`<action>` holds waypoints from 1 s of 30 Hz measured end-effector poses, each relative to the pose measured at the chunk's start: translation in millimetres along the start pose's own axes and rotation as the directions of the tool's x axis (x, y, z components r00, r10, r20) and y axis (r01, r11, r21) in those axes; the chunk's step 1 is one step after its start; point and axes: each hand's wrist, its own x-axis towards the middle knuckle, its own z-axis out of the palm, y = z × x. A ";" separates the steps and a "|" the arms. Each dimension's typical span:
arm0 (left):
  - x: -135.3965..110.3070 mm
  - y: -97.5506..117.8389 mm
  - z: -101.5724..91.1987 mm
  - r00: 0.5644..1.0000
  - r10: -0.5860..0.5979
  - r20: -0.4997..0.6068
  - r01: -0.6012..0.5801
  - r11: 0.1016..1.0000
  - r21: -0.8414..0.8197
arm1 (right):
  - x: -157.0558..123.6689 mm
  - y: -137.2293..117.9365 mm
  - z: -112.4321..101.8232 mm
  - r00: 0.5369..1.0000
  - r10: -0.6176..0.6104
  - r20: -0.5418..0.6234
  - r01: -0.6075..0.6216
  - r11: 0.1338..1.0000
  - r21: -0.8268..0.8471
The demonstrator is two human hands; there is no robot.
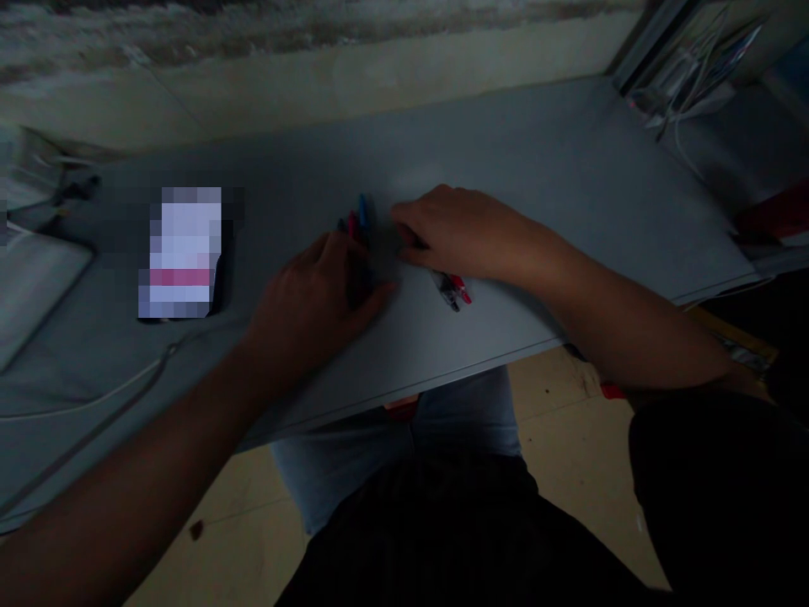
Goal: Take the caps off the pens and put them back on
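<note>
Near the middle of the grey desk, my left hand (316, 291) curls its fingers around a few pens, with the thumb stretched out to the right. The tops of a blue pen (362, 206) and a red pen (353, 223) show above those fingers, beside a dark pen end. My right hand (452, 228) is bent low over the desk with its fingers closed. From under its palm stick out a clear pen with a black end (449, 295) and a red pen end (462, 289). The palm hides the rest of these pens, and the dim light blurs the fingertips.
A lit phone (183, 253), its screen blurred out, lies left of my hands. A white cable (120, 390) and a pale flat object (38, 287) are farther left. The wall (379, 80) closes off the back. Cables and clutter (683, 93) stand at the far right.
</note>
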 end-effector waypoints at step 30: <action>2.9 -4.8 -21.1 0.951 -0.030 -0.308 -0.040 0.975 -0.221 | 5.7 -8.2 -7.8 0.962 0.099 -0.255 0.112 0.708 0.697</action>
